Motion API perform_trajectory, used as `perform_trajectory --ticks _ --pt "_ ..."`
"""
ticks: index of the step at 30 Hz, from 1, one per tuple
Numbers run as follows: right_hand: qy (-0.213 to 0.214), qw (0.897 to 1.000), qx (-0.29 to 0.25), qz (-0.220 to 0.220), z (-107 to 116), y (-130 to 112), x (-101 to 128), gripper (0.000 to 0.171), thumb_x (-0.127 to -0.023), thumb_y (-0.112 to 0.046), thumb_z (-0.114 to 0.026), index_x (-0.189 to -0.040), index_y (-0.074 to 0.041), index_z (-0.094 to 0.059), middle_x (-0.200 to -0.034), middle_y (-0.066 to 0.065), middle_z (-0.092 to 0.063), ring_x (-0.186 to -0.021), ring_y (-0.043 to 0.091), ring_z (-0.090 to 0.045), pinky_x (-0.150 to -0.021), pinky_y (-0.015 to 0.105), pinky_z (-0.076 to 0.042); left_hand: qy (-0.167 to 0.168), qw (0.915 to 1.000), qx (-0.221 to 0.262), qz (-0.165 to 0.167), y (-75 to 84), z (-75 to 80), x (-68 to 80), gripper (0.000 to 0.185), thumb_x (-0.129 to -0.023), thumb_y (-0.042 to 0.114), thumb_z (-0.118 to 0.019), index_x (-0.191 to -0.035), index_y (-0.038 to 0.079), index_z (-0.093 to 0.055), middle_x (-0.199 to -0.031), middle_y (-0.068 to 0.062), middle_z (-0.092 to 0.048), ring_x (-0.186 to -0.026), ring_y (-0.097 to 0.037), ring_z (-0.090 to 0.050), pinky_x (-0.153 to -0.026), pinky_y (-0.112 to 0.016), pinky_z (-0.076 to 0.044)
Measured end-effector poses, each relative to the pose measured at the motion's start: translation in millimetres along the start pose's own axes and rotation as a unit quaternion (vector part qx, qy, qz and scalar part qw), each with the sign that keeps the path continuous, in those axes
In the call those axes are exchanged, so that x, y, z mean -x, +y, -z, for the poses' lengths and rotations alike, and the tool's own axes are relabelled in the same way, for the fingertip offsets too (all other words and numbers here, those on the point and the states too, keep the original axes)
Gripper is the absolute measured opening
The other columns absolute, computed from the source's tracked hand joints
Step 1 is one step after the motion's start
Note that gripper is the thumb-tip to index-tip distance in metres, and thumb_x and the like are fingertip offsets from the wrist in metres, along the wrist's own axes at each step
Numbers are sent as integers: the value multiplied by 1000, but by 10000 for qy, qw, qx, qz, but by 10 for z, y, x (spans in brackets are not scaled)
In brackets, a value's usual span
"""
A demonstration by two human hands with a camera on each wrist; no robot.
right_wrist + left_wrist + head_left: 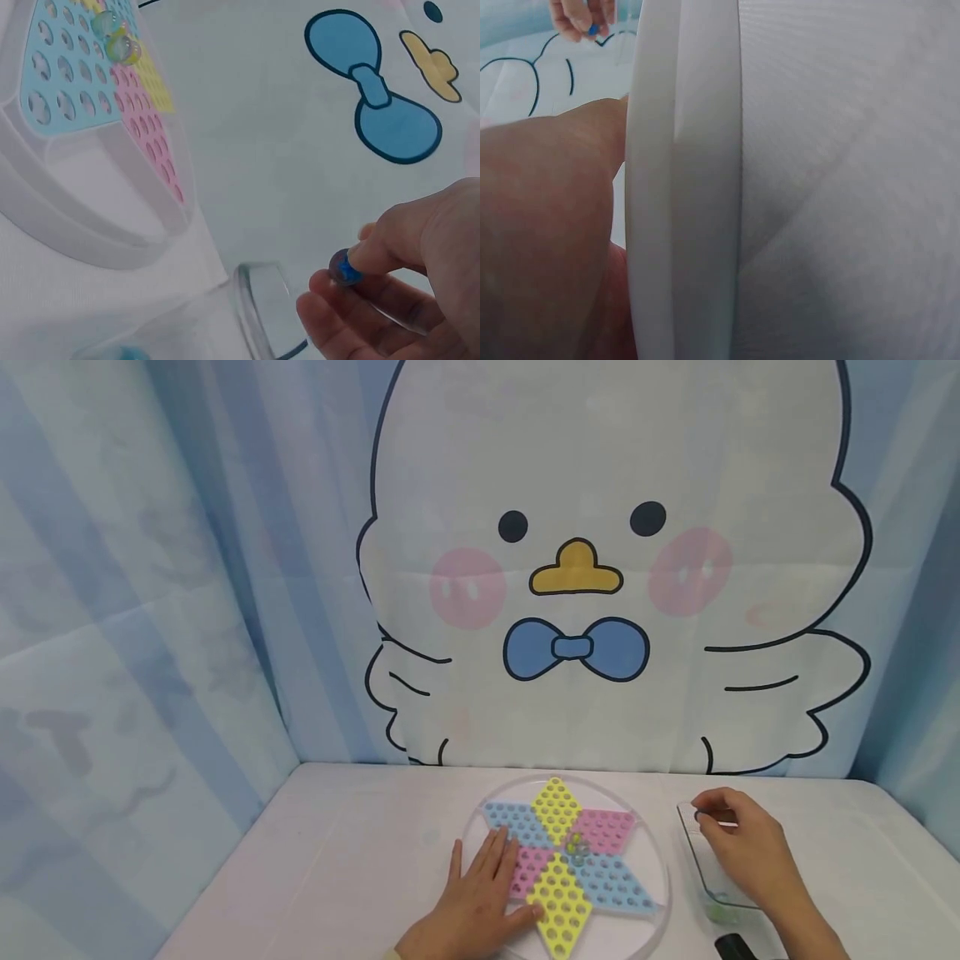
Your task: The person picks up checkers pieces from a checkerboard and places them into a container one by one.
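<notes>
Right hand (750, 847) has a blue marble (344, 268) pinched between thumb and fingers, I guess because something that small and round would roll off otherwise. Left hand (480, 893) lies flat on the board (663, 868), fingers straight and gripping nothing, probably to steady it. A few clear marbles (577, 848) sit mid-board, right of the left fingertips. The box (695, 853) is under the right hand, handy for a short reach.

Behind the white desk (337, 860) hangs a backdrop (315, 527) printed with a white cartoon bird (577, 452), yellow beak (576, 578) and blue bow tie (572, 647); a blue-striped curtain (112, 610) hangs at the left.
</notes>
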State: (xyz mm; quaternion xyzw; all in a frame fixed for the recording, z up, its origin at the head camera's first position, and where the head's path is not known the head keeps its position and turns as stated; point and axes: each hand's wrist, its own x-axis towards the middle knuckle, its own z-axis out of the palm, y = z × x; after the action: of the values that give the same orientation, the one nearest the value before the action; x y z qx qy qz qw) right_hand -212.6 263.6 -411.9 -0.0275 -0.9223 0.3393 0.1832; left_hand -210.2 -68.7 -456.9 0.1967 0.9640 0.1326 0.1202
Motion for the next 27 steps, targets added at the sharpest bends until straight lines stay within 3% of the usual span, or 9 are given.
perform_trajectory --ticks 9,16,22,27 --pt "-59 9987 174 -473 18 126 -42 19 -93 -3 -56 -111 2 -62 -111 26 -65 -103 42 -61 -86 56 -53 40 10000 -2 -66 -3 8 18 97 -89 79 -36 -159 14 -22 -168 -5 -10 -156 -24 -10 -119 -65 -2" --pt "-476 9934 198 -1021 18 213 -109 21 -91 0 -57 -111 4 -61 -113 28 -62 -103 42 -59 -81 50 -53 17 10000 27 -41 7 5 16 97 -89 79 -36 -159 14 -21 -168 -5 -10 -156 -23 -9 -119 -65 -2" --pt "-832 9914 301 -966 10 270 -145 19 -87 2 -61 -106 4 -63 -107 26 -65 -94 36 -63 -76 46 -53 108 9999 -43 -99 6 8 24 96 -89 78 -36 -159 13 -22 -168 -6 -11 -156 -24 -11 -119 -65 -3" --pt "-1003 9909 351 -830 -4 308 -158 18 -85 1 -62 -102 4 -63 -100 23 -67 -93 37 -64 -79 50 -51 166 9997 -32 -166 0 10 34 96 -90 78 -36 -159 12 -22 -168 -7 -11 -156 -25 -11 -119 -66 -3"
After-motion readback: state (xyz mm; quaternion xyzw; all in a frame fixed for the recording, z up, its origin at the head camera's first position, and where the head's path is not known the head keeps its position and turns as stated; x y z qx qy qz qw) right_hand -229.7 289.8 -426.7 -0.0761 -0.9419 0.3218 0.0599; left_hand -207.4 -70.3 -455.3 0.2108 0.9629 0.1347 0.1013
